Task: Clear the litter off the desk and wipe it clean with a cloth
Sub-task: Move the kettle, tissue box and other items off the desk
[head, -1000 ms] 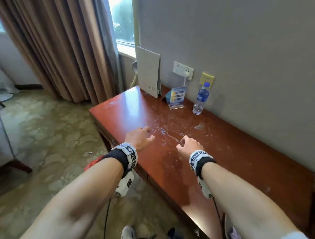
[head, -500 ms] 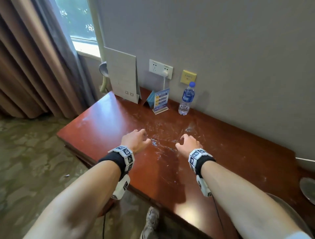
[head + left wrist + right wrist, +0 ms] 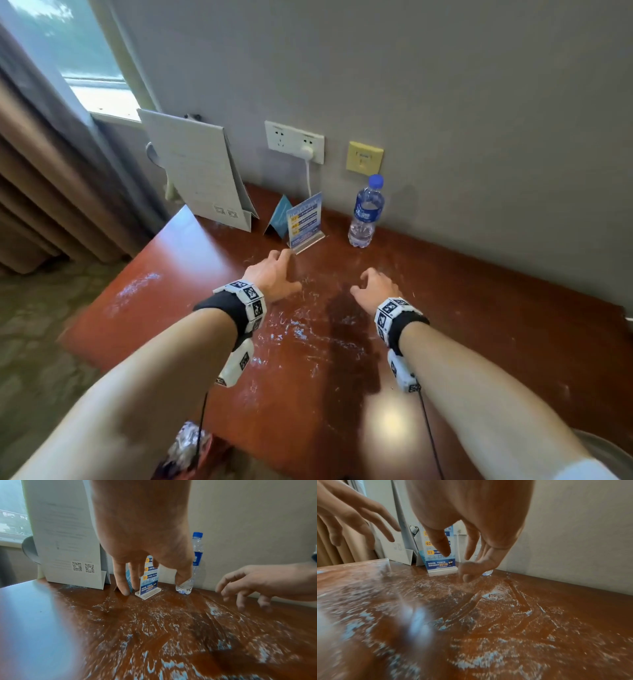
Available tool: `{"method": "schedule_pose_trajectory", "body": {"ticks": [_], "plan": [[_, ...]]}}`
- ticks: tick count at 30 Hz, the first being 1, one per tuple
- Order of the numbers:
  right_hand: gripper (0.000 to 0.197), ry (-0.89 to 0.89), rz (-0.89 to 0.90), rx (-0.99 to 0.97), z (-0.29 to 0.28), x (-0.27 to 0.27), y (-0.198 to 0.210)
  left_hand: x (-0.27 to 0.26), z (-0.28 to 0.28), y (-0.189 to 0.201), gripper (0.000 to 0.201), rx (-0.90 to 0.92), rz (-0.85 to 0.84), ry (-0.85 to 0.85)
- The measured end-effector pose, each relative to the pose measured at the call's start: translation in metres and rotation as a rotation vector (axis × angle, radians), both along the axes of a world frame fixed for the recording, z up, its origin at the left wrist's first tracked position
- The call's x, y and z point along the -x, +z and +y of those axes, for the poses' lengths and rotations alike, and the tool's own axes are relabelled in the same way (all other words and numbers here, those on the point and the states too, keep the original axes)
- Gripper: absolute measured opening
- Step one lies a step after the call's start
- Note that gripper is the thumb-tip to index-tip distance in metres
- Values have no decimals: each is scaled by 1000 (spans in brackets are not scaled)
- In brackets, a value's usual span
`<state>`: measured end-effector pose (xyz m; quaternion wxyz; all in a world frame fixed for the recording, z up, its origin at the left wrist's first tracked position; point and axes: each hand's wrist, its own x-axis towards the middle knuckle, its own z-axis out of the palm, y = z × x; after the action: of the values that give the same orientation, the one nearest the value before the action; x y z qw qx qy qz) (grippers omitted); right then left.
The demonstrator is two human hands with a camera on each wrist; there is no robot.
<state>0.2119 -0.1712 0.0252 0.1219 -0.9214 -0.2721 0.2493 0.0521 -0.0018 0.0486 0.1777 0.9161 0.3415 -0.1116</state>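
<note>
- Reddish-brown glossy wooden desk (image 3: 496, 329) set against a grey wall (image 3: 445, 85), its middle smeared w/ white powdery residue (image 3: 308, 335); streaks rubbed thru it show in the right wrist view
- left hand (image 3: 274, 277) palm down over the desk, fingers loosely spread & straight-ish, holding nothing; fingertips (image 3: 126, 591) point down near the base of a small clear acrylic sign stand w/ blue printed card (image 3: 305, 222) — contact w/ the wood can't be told
- right hand (image 3: 375, 289) palm down beside it, well apart from the left, fingers relaxed & slightly bent, empty; tips hang just above the powder in the right wrist view
- clear plastic water bottle w/ blue cap & blue label (image 3: 366, 212) upright at the back by the wall, right of the sign stand
- small blue folded tent card (image 3: 279, 219) just left of the sign stand, touching or nearly so
- tall white folded cardboard notice w/ QR codes (image 3: 202, 174) stands at the back left corner
- white double wall socket (image 3: 294, 141) w/ a white plug & cord in it, yellow wall plate (image 3: 364, 157) to its right
- brown curtain (image 3: 41, 192) & window (image 3: 68, 41) on the left
- no cloth seen in any view
</note>
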Motion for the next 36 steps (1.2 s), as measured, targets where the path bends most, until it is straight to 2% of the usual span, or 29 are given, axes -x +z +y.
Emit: {"method": "schedule_pose_trajectory", "body": {"ticks": [4,8,12,15,19,25,29,36], "plan": [[57,-84,31,-55,19,-23,-4,-20,20,1,101,23,-92,89],[78,-179,66,-183,41,-46,-3,-42,41,-1,108,25,-148,116],[97,-268,87,-320,64,-68,-3,-61,59,0,100,-15,-154,120],[102,-329,114,-475,80,-82,-5,-72,68,1,79,-40,-165,91],[99,-332,130,-572,96,-95,-10,-81,79,-5,54,-21,-174,58],[87,-332,85,-567,107,-105,-12,-88,84,-10,33,38,-216,39],[73,-323,42,-548,105,-103,-8,-87,80,-7,28,51,-214,32],[70,-332,-17,-512,78,-75,5,-69,63,12,27,-28,-217,-56]]}}
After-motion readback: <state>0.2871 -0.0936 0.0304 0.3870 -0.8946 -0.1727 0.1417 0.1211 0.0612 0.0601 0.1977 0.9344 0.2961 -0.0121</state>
